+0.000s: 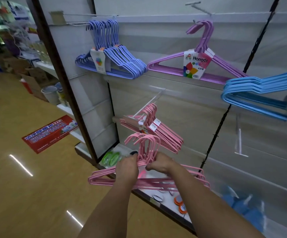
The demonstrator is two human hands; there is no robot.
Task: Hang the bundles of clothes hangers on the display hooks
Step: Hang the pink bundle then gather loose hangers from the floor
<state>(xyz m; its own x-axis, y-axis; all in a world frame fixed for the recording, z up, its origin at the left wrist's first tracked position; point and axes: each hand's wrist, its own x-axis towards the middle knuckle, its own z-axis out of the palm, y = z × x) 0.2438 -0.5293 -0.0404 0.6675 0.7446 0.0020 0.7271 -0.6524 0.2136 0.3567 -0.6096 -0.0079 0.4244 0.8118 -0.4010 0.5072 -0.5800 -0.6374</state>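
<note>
A bundle of pink hangers point(146, 182) is held in front of the display wall, its hooks pointing up at about knee height. My left hand point(127, 167) grips the bundle's left shoulder near the necks. My right hand point(161, 163) grips it just right of the necks. Just above and behind, more pink hanger bundles point(158, 131) hang on a white display hook point(149, 104). Higher up, periwinkle bundles point(111, 54) hang on a long hook at the left, and a lilac bundle point(203, 54) hangs on a hook at the centre.
Light blue hangers point(256, 93) jut in from the right edge. A bare white hook point(239, 138) sticks out at the right. The bottom shelf point(149, 196) holds small green and orange items. A dark upright post point(67, 83) ends the unit; wooden floor lies to the left.
</note>
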